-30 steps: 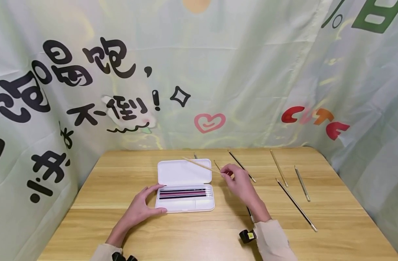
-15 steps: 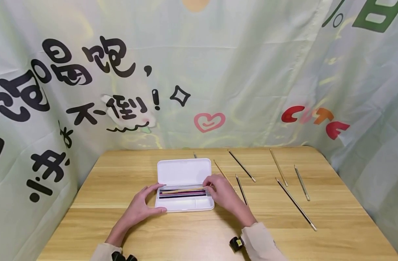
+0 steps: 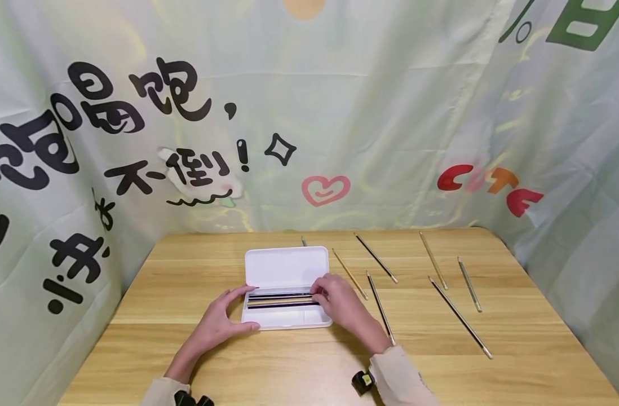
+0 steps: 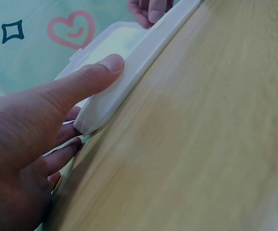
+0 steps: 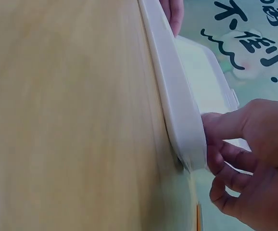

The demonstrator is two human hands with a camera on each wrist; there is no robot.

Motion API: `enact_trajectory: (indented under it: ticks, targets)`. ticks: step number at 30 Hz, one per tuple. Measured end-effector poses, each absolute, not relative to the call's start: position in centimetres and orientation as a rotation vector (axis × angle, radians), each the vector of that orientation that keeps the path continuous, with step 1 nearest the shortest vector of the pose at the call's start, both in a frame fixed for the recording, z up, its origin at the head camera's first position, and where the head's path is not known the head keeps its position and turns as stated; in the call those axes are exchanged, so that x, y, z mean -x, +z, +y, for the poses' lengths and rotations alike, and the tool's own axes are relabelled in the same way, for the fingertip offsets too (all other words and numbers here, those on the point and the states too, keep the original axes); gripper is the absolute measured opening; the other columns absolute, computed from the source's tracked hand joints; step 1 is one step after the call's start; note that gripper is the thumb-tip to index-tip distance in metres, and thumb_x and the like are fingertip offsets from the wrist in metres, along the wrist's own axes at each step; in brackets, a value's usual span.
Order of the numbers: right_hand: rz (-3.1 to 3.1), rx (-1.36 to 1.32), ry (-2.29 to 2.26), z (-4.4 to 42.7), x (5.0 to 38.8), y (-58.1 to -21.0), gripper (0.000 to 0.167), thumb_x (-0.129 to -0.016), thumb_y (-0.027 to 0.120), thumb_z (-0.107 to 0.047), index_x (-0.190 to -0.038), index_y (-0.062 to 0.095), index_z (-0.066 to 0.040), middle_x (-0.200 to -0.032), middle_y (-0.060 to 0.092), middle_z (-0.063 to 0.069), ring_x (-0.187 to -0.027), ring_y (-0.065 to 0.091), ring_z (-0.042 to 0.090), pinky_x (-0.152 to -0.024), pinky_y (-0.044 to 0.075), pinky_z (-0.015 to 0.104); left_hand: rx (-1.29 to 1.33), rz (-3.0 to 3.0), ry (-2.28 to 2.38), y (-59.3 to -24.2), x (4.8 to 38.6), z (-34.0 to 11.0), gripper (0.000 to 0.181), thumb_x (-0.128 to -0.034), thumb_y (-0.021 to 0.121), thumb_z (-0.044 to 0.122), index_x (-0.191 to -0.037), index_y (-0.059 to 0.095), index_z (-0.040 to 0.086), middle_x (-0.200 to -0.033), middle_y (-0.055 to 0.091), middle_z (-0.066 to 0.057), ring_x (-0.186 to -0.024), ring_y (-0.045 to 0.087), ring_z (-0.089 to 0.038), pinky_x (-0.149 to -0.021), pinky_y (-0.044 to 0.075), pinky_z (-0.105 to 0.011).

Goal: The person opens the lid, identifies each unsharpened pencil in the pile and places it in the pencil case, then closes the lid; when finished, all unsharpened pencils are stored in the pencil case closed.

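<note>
An open white pencil case [image 3: 279, 323] lies on the table, its lid [image 3: 286, 267] tipped back toward the curtain. My left hand [image 3: 219, 321] holds its left end, thumb along the front wall and fingers behind, as the left wrist view [image 4: 38, 120] also shows. Inside, several dark pencils [image 3: 274, 306] lie side by side, and a natural-wood pencil [image 3: 281, 301] lies among them. At the right end of the case my right hand [image 3: 340, 301] pinches that wood pencil's end; its fingertips hide the end. In the right wrist view the thumb [image 5: 225, 126] is just behind the case's end wall.
Loose pencils are spread to the right: a wood one [image 3: 350, 274], black ones [image 3: 375, 257] [image 3: 380, 307] [image 3: 460, 317], another wood one [image 3: 433, 260] and a grey one [image 3: 470, 285]. A pencil tip [image 3: 303, 241] shows behind the lid. A printed curtain [image 3: 390, 113] surrounds the table [image 3: 299, 366].
My right hand has brought the wood pencil from above the table right of the lid, leftward and down into the case, where it now lies level. The left hand has stayed put.
</note>
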State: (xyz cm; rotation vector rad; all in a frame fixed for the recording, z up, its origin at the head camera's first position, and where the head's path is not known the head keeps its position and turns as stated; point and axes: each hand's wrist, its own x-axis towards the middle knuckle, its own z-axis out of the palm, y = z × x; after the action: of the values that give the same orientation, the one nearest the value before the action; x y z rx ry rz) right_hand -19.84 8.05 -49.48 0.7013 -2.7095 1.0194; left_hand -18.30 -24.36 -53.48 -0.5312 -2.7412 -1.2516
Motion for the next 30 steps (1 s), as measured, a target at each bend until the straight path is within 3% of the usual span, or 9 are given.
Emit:
enact_trajectory:
  ticks: [8,15,18,25,30]
  targets:
    - [-2.433,-0.384,1.315,9.4,20.9,-49.6,0.014,-0.090,0.069,0.009,-0.102,0.072,0.002,-0.088,0.069,0.008,-0.079,0.064,0.019,-0.065,0.055,0.027,0.530,-2.741,-1.247,-53.5,18.4,-24.3,0.083,-0.0690,0.094,0.050,-0.142,0.061,0.027,-0.138,0.062,-0.009,-0.124,0.057,-0.035,-0.105,0.040,-0.068]
    - [-2.449,-0.184,1.663,9.9,21.3,-49.8,0.029,-0.098,0.064,0.000,-0.127,0.067,0.004,-0.108,0.071,0.015,-0.097,0.068,0.028,-0.083,0.058,0.032,0.520,-2.739,-1.251,-53.3,18.3,-24.2,0.082,-0.0683,0.094,0.049,-0.140,0.062,0.026,-0.137,0.063,-0.010,-0.123,0.057,-0.034,-0.104,0.040,-0.067]
    - [-2.451,-0.143,1.831,9.9,21.3,-49.6,0.031,-0.103,0.057,-0.003,-0.133,0.064,0.003,-0.110,0.069,0.017,-0.100,0.067,0.030,-0.084,0.058,0.038,0.529,-2.731,-1.257,-53.4,18.3,-24.2,0.082,-0.0690,0.094,0.048,-0.140,0.062,0.025,-0.136,0.063,-0.008,-0.122,0.058,-0.032,-0.104,0.040,-0.066]
    - [-2.376,-0.077,2.159,10.5,21.4,-48.8,0.031,-0.111,0.046,-0.020,-0.122,0.066,0.001,-0.112,0.069,0.016,-0.103,0.064,0.030,-0.089,0.056,0.047,0.557,-2.668,-1.407,-53.7,18.4,-24.2,0.089,-0.0674,0.097,0.038,-0.141,0.054,0.014,-0.141,0.062,-0.012,-0.135,0.051,-0.037,-0.115,0.028,-0.066]
    - [-2.481,-0.220,2.204,11.7,21.2,-48.6,0.034,-0.105,0.061,-0.032,-0.115,0.070,0.000,-0.113,0.071,0.012,-0.105,0.066,0.027,-0.095,0.055,0.046,0.548,-2.649,-1.455,-53.6,18.3,-24.2,0.101,-0.0685,0.098,0.034,-0.146,0.038,0.008,-0.139,0.063,-0.016,-0.135,0.051,-0.040,-0.113,0.028,-0.068]
